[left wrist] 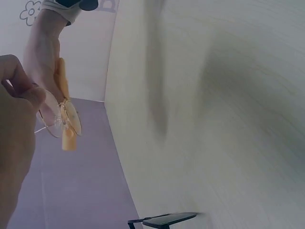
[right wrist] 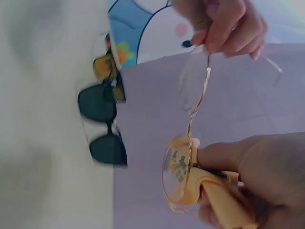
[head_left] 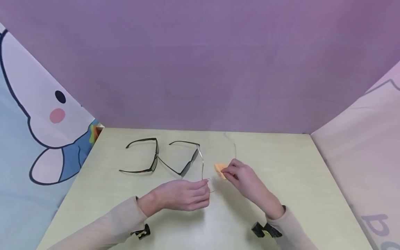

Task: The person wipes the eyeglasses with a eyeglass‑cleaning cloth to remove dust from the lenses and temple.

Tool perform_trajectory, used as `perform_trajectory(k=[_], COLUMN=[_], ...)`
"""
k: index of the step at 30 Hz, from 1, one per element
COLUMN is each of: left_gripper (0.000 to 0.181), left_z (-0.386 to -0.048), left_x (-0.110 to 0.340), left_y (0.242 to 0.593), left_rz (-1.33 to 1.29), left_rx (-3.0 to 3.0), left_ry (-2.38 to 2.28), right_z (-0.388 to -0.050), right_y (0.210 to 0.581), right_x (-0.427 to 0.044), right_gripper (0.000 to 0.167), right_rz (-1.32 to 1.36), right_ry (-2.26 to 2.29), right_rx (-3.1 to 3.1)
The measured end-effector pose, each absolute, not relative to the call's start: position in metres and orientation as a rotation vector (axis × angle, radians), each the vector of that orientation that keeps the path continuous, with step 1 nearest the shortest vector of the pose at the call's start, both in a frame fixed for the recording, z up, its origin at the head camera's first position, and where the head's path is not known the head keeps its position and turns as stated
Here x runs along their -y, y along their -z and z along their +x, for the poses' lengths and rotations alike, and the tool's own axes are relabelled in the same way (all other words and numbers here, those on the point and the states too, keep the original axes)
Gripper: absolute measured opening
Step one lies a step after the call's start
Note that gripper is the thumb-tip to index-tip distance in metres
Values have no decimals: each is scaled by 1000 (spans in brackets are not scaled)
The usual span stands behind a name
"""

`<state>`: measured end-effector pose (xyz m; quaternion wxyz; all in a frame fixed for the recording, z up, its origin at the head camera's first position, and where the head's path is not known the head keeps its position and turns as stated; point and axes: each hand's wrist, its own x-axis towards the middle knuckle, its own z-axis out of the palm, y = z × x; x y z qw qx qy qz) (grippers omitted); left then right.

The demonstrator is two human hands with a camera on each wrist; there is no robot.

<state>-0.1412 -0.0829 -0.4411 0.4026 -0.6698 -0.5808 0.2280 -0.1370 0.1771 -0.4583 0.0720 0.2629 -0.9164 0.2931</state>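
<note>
Thin gold wire-rimmed glasses (right wrist: 208,78) with clear lenses are held in the air between both hands. My left hand (head_left: 184,196) pinches one end of the frame by the rim between thumb and fingertips. On the other side, my right hand (head_left: 247,180) grips a folded orange cloth (head_left: 219,169). In the right wrist view the cloth (right wrist: 221,200), with dark printed characters, wraps about the lens at that end, thumb on one side. One temple arm (head_left: 202,165) reaches away from me past the left hand; the other (head_left: 235,147) shows beyond the right hand.
Two pairs of sunglasses stand unfolded on the pale wooden table (head_left: 281,166): a black pair (head_left: 154,163) at left and a dark-lensed pair (head_left: 188,166) nearer the middle. A purple backdrop (head_left: 203,69) rises at the far edge, with printed cloth walls on both sides.
</note>
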Motion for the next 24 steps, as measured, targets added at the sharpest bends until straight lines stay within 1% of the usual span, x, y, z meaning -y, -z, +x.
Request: perform_trajectory(k=[5, 7, 12, 19, 24], left_gripper=[22, 22, 21, 22, 22], left_z=[-142, -143, -144, -143, -144], left_x=[83, 82, 83, 84, 83], left_y=[441, 442, 444, 444, 444], left_rz=[-1682, -1679, -1679, -1678, -1679], left_rx=[1477, 1491, 1520, 1521, 1526], left_ry=[-594, -608, -620, -617, -609], right_z=[-135, -135, -137, -142, -142], right_y=[460, 460, 458, 462, 460], right_x=[-176, -176, -176, -177, -177], right_gripper=[6, 6, 8, 7, 10], right_rz=[676, 687, 811, 724, 894], right_ry=[-669, -701, -903, -807, -955], right_rx=[2789, 2819, 2803, 2840, 2803])
